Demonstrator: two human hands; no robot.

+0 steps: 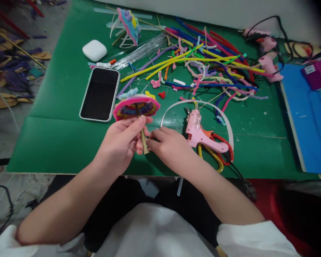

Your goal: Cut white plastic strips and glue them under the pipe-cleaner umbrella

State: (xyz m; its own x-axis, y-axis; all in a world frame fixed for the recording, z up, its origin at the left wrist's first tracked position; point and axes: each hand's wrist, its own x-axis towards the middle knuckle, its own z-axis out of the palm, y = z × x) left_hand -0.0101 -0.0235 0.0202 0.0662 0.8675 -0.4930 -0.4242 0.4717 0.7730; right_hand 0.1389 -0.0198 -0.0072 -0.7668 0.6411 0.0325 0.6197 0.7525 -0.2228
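My left hand (pixel 120 139) is closed around the thin stick handle (pixel 143 141) of a small fuzzy umbrella (pixel 136 107). The umbrella's canopy has a pink rim, with blue and yellow tufts on top, and tilts above my fingers. My right hand (pixel 168 144) is beside the stick's lower end, its fingers curled together; whatever they pinch is hidden. A thin white band (pixel 198 102) arcs across the table from behind those fingers. Right of this hand lies a pink glue gun (pixel 196 130), over scissors with red and yellow handles (pixel 216 157).
A phone (pixel 100 94) and a white case (pixel 94 50) lie on the left. Behind are a second fuzzy umbrella (pixel 130 26) and a heap of pipe cleaners (pixel 198 59). More pink glue guns (pixel 270 66) with cords and a blue board (pixel 305 114) occupy the right.
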